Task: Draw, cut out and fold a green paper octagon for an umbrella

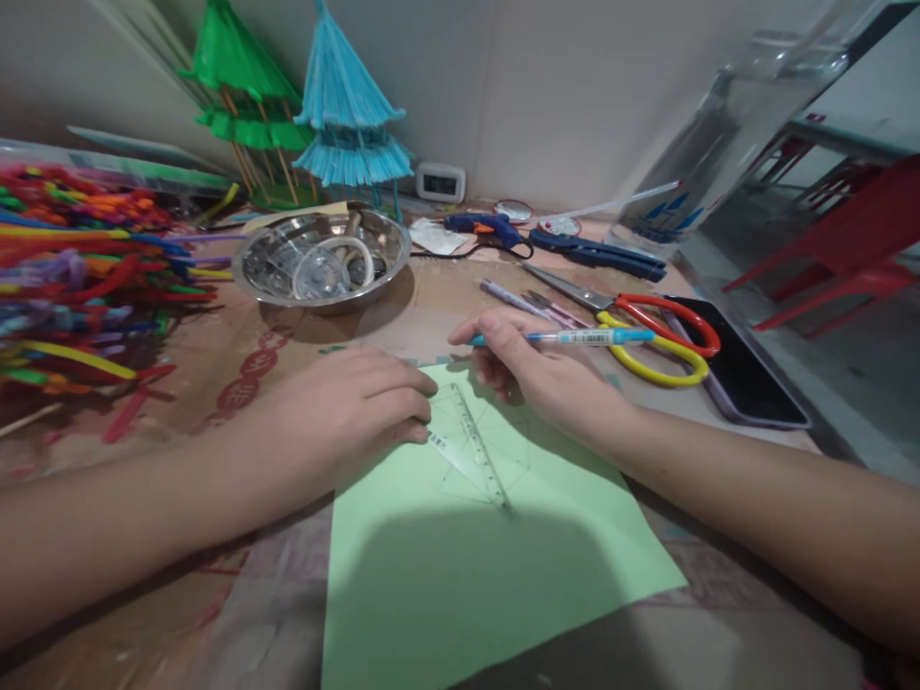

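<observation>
A sheet of light green paper (460, 585) lies in front of me with thin pencil-like lines drawn on its upper part. On these lines rests a clear set square (471, 450) with a marked edge. My left hand (359, 402) lies palm down at the sheet's upper left, its fingers together and bent over the left part of the set square, holding it down. Above the sheet's upper right, my right hand (517, 369) grips a blue pen (589, 336) between thumb and forefinger. The pen lies nearly level, and its other fingers are curled beneath.
Scissors (618, 326) and a phone (747, 364) lie right. Behind are a metal bowl (251, 278), a glue gun (481, 226), a blue cutter (596, 254), a small clock (441, 182) and a clear bottle (690, 163). Pipe cleaners (79, 278) heap left, near green (237, 62) and blue umbrella-like crafts (349, 86).
</observation>
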Demonstrator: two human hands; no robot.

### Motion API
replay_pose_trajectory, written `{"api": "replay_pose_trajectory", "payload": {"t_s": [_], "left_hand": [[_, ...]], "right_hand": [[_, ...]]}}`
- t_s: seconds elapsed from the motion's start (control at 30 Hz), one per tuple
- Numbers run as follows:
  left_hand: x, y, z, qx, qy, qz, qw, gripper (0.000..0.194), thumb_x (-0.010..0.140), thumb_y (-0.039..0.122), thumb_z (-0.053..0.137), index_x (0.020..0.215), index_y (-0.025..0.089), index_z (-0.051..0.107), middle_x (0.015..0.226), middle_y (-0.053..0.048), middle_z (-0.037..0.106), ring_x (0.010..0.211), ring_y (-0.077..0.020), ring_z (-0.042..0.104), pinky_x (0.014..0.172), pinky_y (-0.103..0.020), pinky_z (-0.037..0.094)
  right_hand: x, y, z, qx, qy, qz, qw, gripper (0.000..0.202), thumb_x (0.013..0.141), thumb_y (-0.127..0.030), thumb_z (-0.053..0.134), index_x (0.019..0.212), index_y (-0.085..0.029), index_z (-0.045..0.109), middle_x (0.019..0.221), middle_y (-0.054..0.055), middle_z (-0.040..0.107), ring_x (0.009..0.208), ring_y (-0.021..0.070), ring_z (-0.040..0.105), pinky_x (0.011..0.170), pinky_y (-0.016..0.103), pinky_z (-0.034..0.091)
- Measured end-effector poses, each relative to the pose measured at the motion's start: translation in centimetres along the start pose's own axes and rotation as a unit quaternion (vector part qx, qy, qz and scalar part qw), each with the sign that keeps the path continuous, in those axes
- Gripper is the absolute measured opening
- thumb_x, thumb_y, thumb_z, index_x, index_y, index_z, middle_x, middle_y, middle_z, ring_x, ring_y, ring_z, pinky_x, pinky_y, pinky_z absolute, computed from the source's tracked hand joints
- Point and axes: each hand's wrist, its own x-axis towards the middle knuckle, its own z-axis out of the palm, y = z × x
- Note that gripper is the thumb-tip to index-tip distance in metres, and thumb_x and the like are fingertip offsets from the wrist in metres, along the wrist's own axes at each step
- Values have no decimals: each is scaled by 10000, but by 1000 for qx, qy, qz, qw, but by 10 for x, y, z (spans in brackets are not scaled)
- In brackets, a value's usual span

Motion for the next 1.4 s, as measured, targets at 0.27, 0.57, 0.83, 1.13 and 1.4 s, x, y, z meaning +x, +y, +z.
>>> {"api": "replay_pose_trajectory", "payload": {"t_s": [0.27,0.57,0.83,1.13,1.4], "left_hand": [[-1,-12,-7,15,-18,16,1000,273,1066,141,453,1065,224,713,1212,-68,775,1133,-235,691,1055,-417,486],[-8,10,0,33,5,-7,999,256,1104,244,475,1200,197,707,1300,-112,740,1168,-269,701,1009,-446,561],[-2,16,5,1,18,-10,1000,268,1108,278,503,1048,169,741,1159,-96,782,1059,-250,737,944,-414,592],[-5,14,5,-10,-3,-9,1000,200,1090,204,505,1123,211,702,1210,-73,750,1092,-252,692,968,-419,542],[-3,15,5,4,4,-6,1000,241,1088,205,496,1117,197,735,1180,-93,758,1052,-252,702,940,-416,561]], "right_hand": [[0,-1,0,-2,-4,-2,1000,552,1058,-671,449,1084,-189,717,707,-16,581,610,127,547,562,265,432],[-1,0,-1,2,-6,0,1000,583,1035,-720,444,1088,-202,707,723,-17,573,620,132,545,560,270,427],[0,3,0,-3,-2,-18,1000,585,1037,-723,436,1078,-207,710,719,-14,575,632,136,542,566,278,404],[0,1,-1,-27,-4,-8,1000,554,1058,-686,430,1088,-218,724,725,-15,579,627,132,540,573,275,408],[0,3,-1,-26,-10,-2,1000,555,1054,-694,428,1103,-226,724,753,-3,598,636,144,560,563,279,427]]}}
